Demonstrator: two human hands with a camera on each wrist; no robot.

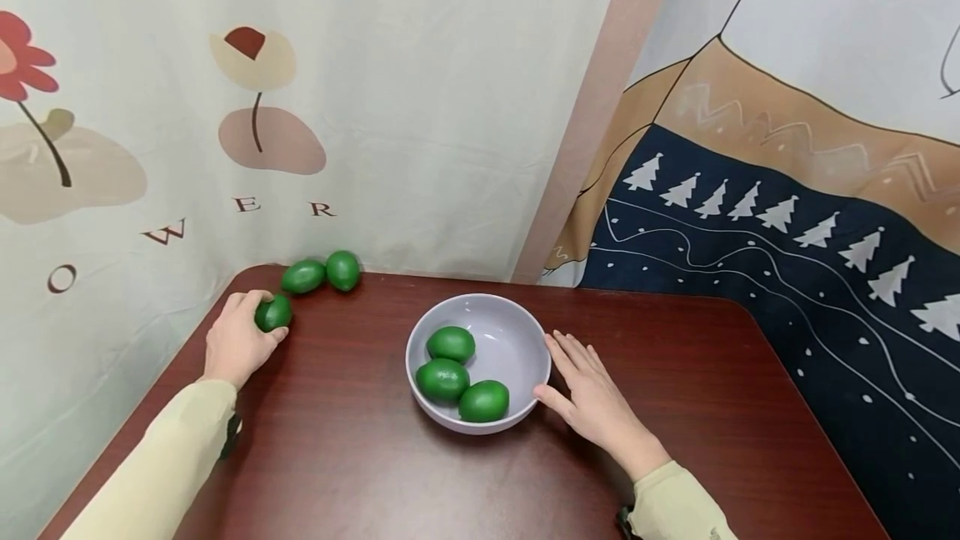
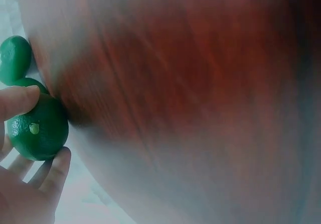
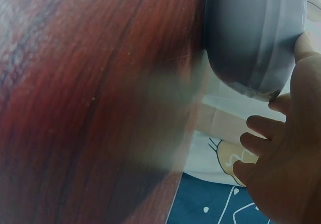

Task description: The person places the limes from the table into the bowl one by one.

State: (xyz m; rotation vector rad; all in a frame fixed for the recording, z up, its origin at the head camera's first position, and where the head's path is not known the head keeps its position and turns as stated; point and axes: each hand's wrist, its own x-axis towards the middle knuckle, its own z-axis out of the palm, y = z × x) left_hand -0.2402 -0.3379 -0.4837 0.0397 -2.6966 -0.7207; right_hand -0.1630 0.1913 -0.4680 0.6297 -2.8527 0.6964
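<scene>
At the table's left edge my left hand (image 1: pixel 238 340) pinches a green lime (image 1: pixel 274 314) between thumb and fingers. The left wrist view shows this lime (image 2: pixel 39 127) stem end outward, with the thumb on one side and fingertips on the other. Just beyond it, two more limes (image 1: pixel 303 276) lie side by side near the back edge. A pale lavender bowl (image 1: pixel 517 348) stands mid-table, holding three limes (image 1: pixel 483 401) toward its left and front. My right hand (image 1: pixel 596 398) touches the bowl's right side with thumb and fingertips, its fingers extended rather than wrapped around it.
The dark red wooden table (image 1: pixel 337 457) has rounded back corners. A pale curtain (image 1: pixel 435 107) with printed flowers and letters hangs along its back and left. On the right hangs a navy and tan cloth (image 1: pixel 697 248) with white trees.
</scene>
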